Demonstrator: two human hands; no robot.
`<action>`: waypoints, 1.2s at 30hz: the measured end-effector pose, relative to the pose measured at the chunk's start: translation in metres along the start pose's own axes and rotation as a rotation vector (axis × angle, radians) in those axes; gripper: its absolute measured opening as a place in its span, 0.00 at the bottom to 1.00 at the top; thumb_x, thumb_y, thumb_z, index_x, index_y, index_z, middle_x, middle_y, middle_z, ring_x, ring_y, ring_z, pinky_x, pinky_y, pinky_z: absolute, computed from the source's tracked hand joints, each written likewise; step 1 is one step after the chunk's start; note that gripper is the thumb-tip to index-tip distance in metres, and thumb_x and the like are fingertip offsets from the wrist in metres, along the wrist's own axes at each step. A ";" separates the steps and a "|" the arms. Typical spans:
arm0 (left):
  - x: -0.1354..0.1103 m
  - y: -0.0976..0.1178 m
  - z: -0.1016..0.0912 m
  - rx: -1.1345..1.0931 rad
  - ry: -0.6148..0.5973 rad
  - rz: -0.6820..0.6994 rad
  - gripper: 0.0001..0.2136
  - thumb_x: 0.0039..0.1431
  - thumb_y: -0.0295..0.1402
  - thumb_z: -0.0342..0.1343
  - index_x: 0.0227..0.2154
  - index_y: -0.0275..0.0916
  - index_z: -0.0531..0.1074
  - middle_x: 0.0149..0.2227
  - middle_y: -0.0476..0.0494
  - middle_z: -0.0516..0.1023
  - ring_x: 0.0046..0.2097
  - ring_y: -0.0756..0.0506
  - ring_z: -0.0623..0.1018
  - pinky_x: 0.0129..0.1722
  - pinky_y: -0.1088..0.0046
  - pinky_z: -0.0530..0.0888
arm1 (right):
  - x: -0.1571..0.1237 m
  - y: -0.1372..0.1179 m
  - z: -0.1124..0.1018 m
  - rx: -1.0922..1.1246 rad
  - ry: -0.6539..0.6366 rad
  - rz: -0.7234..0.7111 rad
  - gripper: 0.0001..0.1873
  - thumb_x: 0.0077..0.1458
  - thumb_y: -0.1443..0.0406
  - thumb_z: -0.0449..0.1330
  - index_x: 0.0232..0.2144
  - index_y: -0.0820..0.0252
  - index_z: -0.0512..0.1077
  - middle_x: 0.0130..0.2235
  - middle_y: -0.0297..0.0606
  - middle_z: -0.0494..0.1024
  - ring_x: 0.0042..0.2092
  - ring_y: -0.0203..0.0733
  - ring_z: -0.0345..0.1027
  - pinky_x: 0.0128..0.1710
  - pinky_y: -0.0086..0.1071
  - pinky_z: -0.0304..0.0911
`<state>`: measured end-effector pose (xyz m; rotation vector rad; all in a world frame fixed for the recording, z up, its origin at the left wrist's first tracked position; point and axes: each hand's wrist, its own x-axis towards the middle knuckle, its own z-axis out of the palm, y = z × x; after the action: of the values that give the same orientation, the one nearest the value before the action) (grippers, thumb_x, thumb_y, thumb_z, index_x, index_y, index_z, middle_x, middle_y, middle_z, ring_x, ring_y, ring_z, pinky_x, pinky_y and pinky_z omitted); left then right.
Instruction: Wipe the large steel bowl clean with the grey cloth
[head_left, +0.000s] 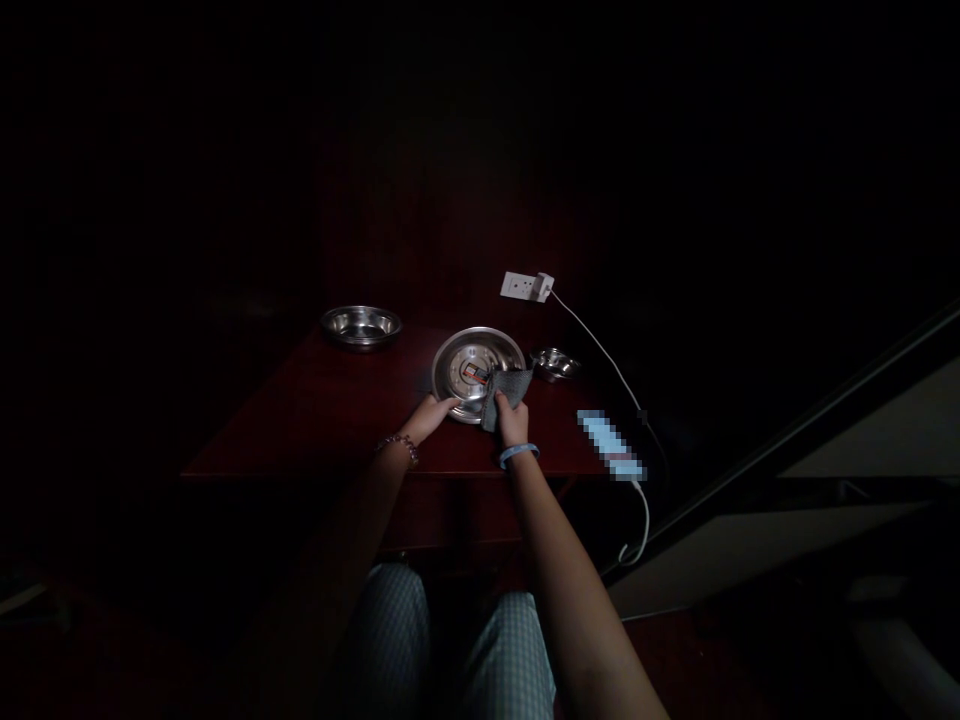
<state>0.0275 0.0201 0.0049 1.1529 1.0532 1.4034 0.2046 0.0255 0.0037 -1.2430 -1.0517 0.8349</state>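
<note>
A round steel plate [469,350] is tilted up on a dark red table [322,410]. My left hand [433,412] grips the plate's near left rim, fingers curled round it. My right hand [511,418], with a blue band at the wrist, is closed on a grey cloth [506,388] pressed against the plate's right side. A small reddish reflection or mark shows in the plate's middle.
A steel bowl [361,325] stands at the table's back left and a smaller steel bowl [555,363] right of the plate. A white wall socket with a charger [527,286] feeds a white cable [607,365] down to a blurred-out device [611,446]. The room is dark.
</note>
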 end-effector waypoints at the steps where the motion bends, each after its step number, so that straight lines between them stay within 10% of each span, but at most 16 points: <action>1: 0.001 -0.002 0.000 0.004 0.002 0.008 0.18 0.49 0.32 0.68 0.45 0.36 0.83 0.52 0.39 0.87 0.62 0.35 0.79 0.69 0.57 0.67 | -0.001 -0.001 0.000 -0.013 0.000 -0.005 0.16 0.51 0.54 0.65 0.33 0.62 0.80 0.38 0.45 0.87 0.42 0.49 0.82 0.43 0.34 0.74; 23: -0.006 0.007 -0.008 0.042 0.051 0.054 0.20 0.54 0.41 0.69 0.47 0.36 0.82 0.53 0.37 0.86 0.62 0.36 0.80 0.69 0.57 0.68 | -0.016 -0.017 0.009 -0.479 0.043 -0.063 0.17 0.62 0.55 0.62 0.33 0.62 0.84 0.40 0.54 0.87 0.44 0.54 0.83 0.45 0.35 0.72; 36: -0.007 0.010 -0.004 0.006 0.012 0.109 0.24 0.53 0.39 0.69 0.51 0.33 0.79 0.58 0.33 0.83 0.62 0.35 0.79 0.69 0.56 0.67 | -0.012 -0.015 0.005 -0.344 -0.007 -0.033 0.16 0.59 0.53 0.65 0.31 0.59 0.83 0.38 0.49 0.88 0.45 0.52 0.83 0.47 0.34 0.72</action>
<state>0.0228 0.0119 0.0128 1.2232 1.0168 1.4947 0.1953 0.0137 0.0168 -1.5049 -1.2544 0.6496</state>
